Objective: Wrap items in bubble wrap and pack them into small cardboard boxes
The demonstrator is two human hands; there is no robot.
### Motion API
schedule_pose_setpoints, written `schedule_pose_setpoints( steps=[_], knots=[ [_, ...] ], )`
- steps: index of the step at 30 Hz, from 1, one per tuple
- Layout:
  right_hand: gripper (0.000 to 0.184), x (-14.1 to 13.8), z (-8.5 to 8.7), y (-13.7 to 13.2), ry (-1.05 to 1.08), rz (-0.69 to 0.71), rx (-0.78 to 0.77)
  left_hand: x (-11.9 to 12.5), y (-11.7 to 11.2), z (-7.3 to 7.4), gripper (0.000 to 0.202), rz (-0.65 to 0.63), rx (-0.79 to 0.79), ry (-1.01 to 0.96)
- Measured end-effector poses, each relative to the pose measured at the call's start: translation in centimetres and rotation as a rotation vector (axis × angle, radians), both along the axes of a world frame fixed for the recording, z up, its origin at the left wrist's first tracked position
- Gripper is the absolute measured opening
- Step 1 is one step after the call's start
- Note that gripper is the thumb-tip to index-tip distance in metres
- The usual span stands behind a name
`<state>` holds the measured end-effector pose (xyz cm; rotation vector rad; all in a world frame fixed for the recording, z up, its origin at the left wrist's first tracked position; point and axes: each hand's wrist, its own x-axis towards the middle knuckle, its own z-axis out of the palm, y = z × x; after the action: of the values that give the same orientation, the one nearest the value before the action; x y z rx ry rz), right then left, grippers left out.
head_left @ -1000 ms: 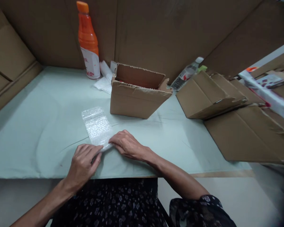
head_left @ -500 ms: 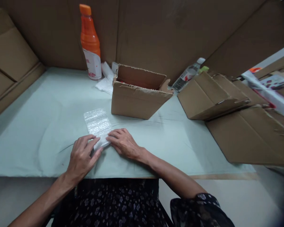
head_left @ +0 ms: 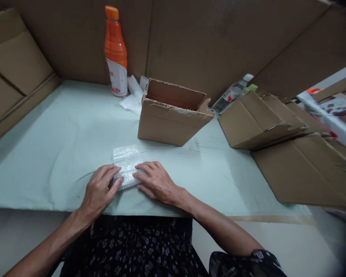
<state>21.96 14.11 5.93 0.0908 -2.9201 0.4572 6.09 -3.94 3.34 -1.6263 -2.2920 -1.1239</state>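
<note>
A small piece of clear bubble wrap (head_left: 128,155) lies on the pale green tablecloth near the front edge, its near part folded over. Whether anything lies inside the fold, I cannot tell. My left hand (head_left: 100,186) holds the left side of this folded part, with fingertips above and thumb nearer to me. On the right side, my right hand (head_left: 158,181) keeps hold with bent, slightly spread fingers. Just beyond the hands stands an open cardboard box (head_left: 170,123), with something reddish partly visible inside.
An orange bottle (head_left: 116,50) stands at the back left beside more bubble wrap (head_left: 132,103). A clear bottle (head_left: 230,94) leans behind cardboard boxes (head_left: 302,169) at right. Another cardboard box (head_left: 11,69) is at far left. Cardboard panels (head_left: 213,42) close off the back.
The bubble wrap has come nearer to me and less of it extends beyond my hands. My right hand has shifted slightly right and its fingers have spread. The view has turned slightly.
</note>
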Motion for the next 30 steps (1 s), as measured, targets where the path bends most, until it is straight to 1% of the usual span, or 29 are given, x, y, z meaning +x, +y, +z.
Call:
schedule_pose_setpoints(
  steps=[2, 5, 7, 9, 11, 13, 15, 16, 19, 21, 23, 26, 28, 30],
  knots=[
    [0.023, -0.4, -0.3, -0.1, -0.034, 0.016, 0.025, 0.1, -0.3, 0.0, 0.023, -0.034, 0.027, 0.084],
    [0.020, -0.7, -0.1, -0.2, -0.043, -0.019, -0.044, 0.6, -1.1, 0.4, 0.028, -0.134, 0.009, 0.127],
    [0.023, -0.5, 0.3, -0.2, -0.066, -0.035, -0.138, 1.0, -1.7, 0.8, 0.029, -0.168, -0.006, 0.063],
    [0.027, -0.1, 0.8, -0.3, -0.104, -0.047, -0.233, 1.1, -1.9, 1.2, 0.030, -0.168, -0.008, -0.018],
    [0.031, 0.4, 1.0, -0.4, -0.117, -0.081, -0.271, 0.9, -1.7, 1.3, 0.029, -0.153, -0.010, -0.056],
    [0.032, 0.8, 1.0, -0.7, -0.082, -0.138, -0.210, 0.4, -1.1, 1.1, 0.028, -0.128, -0.005, -0.044],
    [0.032, 1.0, 0.9, -1.1, -0.026, -0.187, -0.084, -0.3, -0.2, 0.7, 0.027, -0.091, -0.006, -0.024],
    [0.032, 1.0, 0.8, -1.4, -0.006, -0.188, -0.023, -0.6, 0.2, 0.6, 0.028, -0.068, -0.016, -0.021],
    [0.034, 0.6, 0.5, -1.9, -0.021, -0.116, 0.088, -1.4, 1.1, 0.6, 0.032, 0.018, -0.058, -0.080],
    [0.030, -0.1, 0.1, -1.7, -0.063, -0.090, 0.083, -1.5, 1.1, 1.0, 0.039, 0.076, -0.083, -0.210],
    [0.027, -0.9, -0.3, -1.0, -0.075, -0.141, -0.014, -1.3, 0.6, 1.5, 0.047, 0.147, -0.096, -0.415],
    [0.029, -1.8, -0.7, 0.1, -0.029, -0.297, -0.292, -0.8, -0.3, 2.0, 0.058, 0.217, -0.078, -0.804],
    [0.030, -2.1, -0.7, 0.3, -0.005, -0.360, -0.505, -0.1, -0.5, 2.2, 0.063, 0.193, -0.061, -1.050],
    [0.027, -2.1, -0.6, 0.1, 0.009, -0.374, -0.705, 0.7, -0.2, 2.3, 0.065, 0.129, -0.038, -1.229]
  ],
)
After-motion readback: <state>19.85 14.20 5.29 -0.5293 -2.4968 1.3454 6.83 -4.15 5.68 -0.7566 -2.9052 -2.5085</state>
